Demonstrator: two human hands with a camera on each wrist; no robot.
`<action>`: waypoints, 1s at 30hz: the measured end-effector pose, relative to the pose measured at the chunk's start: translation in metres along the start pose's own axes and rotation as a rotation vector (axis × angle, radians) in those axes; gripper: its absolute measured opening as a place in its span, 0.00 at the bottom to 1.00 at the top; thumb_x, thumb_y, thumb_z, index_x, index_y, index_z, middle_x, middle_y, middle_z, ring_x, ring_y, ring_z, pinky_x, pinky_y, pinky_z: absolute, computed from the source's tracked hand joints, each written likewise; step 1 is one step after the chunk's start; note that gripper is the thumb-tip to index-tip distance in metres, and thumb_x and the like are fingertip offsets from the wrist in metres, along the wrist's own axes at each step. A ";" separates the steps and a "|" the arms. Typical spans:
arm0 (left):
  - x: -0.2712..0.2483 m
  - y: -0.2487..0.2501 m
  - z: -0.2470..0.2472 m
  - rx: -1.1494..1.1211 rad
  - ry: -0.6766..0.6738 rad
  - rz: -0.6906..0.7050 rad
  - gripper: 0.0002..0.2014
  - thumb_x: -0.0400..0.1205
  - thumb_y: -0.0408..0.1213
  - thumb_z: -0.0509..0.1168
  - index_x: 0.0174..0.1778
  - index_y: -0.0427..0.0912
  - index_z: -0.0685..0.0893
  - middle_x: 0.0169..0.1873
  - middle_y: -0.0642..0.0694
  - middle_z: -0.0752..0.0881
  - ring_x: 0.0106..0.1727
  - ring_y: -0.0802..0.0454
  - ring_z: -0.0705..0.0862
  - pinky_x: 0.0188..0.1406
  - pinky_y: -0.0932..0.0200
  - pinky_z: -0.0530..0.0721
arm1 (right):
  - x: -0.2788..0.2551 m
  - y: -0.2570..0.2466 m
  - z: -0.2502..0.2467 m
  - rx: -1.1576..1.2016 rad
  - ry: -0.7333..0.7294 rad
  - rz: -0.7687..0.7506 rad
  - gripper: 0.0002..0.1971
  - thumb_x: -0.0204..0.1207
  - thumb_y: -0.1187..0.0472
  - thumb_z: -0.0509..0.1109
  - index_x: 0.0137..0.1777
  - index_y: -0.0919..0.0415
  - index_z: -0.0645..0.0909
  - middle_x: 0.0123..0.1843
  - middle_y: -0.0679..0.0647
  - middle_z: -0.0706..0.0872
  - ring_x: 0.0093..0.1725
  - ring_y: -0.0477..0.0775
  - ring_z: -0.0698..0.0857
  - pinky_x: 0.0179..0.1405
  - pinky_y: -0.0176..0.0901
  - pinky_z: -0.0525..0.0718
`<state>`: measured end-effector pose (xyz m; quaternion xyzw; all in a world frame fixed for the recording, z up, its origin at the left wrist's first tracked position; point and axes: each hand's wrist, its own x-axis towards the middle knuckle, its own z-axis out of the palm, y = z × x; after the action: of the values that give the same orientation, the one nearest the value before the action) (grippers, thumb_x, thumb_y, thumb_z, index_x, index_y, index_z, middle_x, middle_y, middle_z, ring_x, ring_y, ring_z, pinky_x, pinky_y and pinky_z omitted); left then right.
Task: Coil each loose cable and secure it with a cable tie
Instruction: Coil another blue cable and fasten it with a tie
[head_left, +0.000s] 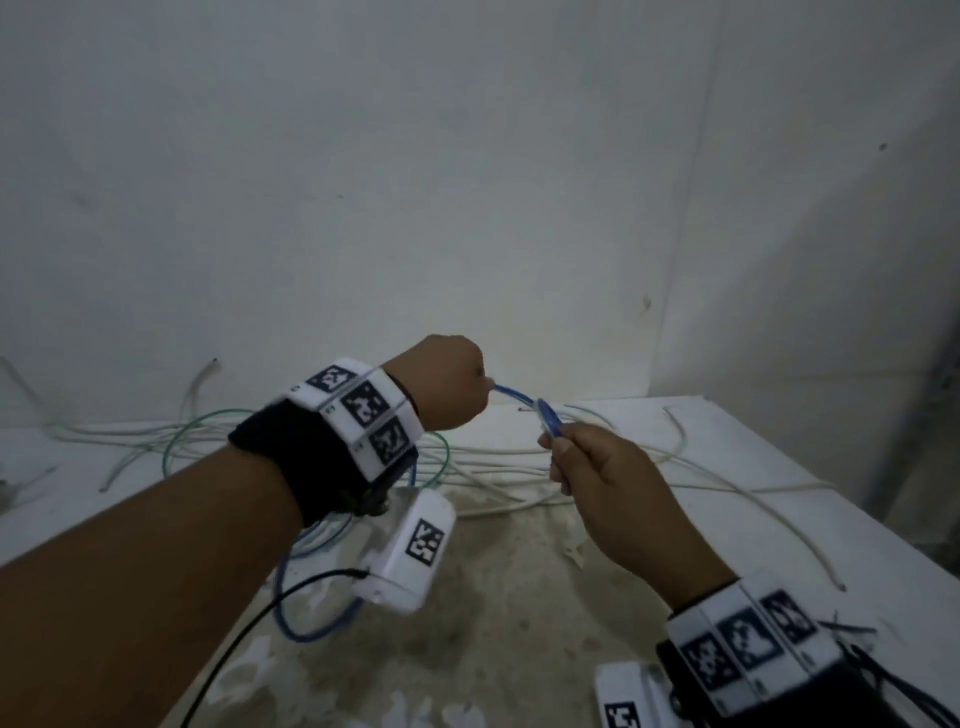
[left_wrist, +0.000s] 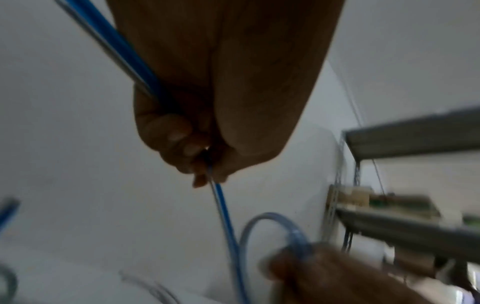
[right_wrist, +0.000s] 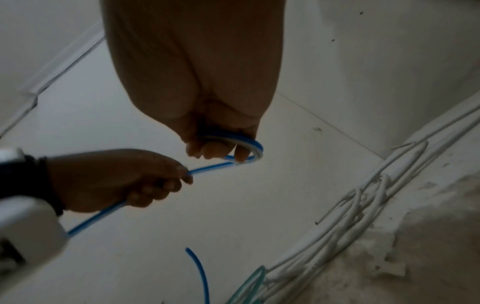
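both hands raised, near each other — left hand (head_left: 447, 384) fisted, right hand (head_left: 597, 483) pinching.

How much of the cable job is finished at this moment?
Done: nothing visibly tied. In hand: the right hand pinches a first small loop of the blue cable, and the left hand grips the same cable. Left: the white cables and green cable lie loose.

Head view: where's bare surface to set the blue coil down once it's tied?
Bare room: the stained patch near the person, between both forearms, and the white strip at the far right corner. Crowded: white cables and a green cable along the wall, with the blue cable slack under the left hand.
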<state>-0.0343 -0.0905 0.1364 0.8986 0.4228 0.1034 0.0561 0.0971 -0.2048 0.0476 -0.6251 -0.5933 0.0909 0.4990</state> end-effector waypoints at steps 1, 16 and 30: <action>-0.001 0.002 0.000 -0.254 -0.026 -0.076 0.14 0.86 0.35 0.57 0.47 0.28 0.83 0.42 0.35 0.85 0.34 0.45 0.78 0.32 0.58 0.76 | 0.001 0.001 0.005 -0.030 0.023 -0.016 0.14 0.84 0.62 0.58 0.38 0.48 0.77 0.36 0.46 0.82 0.36 0.40 0.80 0.36 0.28 0.74; -0.045 0.005 0.021 -1.535 -0.141 -0.404 0.08 0.82 0.35 0.64 0.38 0.41 0.84 0.28 0.48 0.83 0.34 0.53 0.80 0.41 0.55 0.76 | 0.015 -0.022 0.042 0.161 0.163 0.040 0.14 0.84 0.59 0.60 0.40 0.57 0.84 0.33 0.48 0.85 0.34 0.42 0.82 0.31 0.27 0.75; -0.049 -0.006 0.036 -1.702 -0.035 -0.345 0.06 0.80 0.36 0.68 0.37 0.46 0.82 0.30 0.50 0.81 0.35 0.57 0.78 0.45 0.59 0.76 | 0.017 -0.046 0.051 0.502 -0.019 0.135 0.13 0.84 0.60 0.60 0.43 0.55 0.86 0.33 0.45 0.86 0.34 0.39 0.81 0.37 0.32 0.79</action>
<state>-0.0606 -0.1248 0.0938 0.4760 0.3311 0.3608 0.7305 0.0358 -0.1737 0.0641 -0.5190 -0.5136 0.2743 0.6258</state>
